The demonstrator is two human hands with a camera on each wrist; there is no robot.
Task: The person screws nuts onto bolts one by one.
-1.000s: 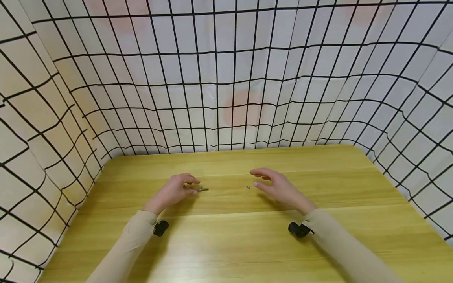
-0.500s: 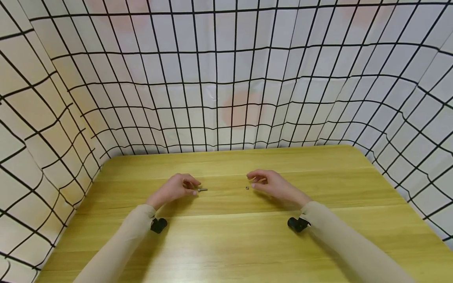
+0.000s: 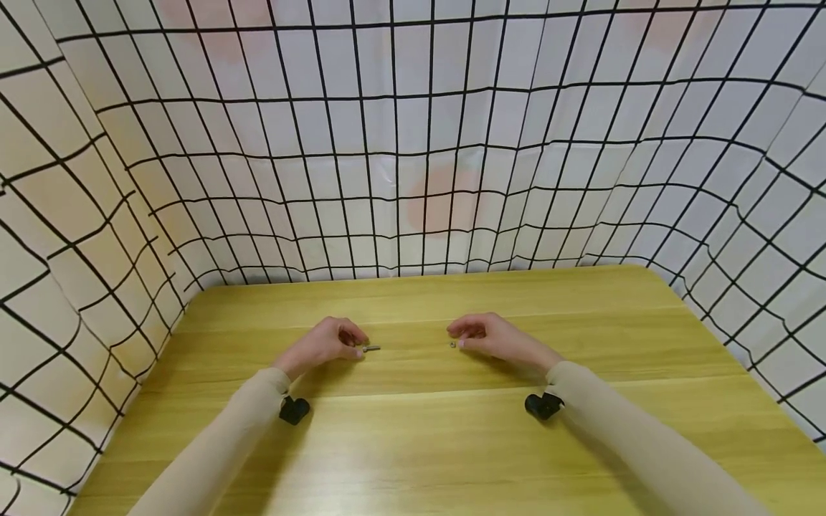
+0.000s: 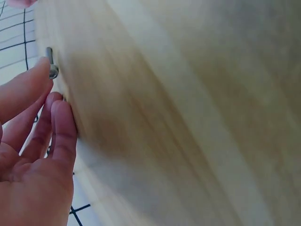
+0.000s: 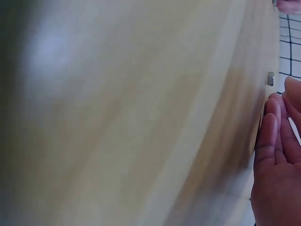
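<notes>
A small metal bolt lies on the wooden table, its shaft pointing right. My left hand is at its head end, thumb and index finger bent around the spot. In the left wrist view the thumb overlaps the bolt, whose round head still shows beside the thumb tip. To the right lies a small metal nut. My right hand hovers over it with bent fingers, the thumb tip right at its side. In the right wrist view the nut shows just beyond the fingertips, with nothing held.
The wooden table runs out to a white wall covering with a black grid at the back and sides. Each sleeve cuff carries a black wrist camera, the left camera and the right camera.
Both hands have lowered and closed in slightly, the left fingertips toward the bolt head and the right toward the nut. Bolt and nut lie where they were.
</notes>
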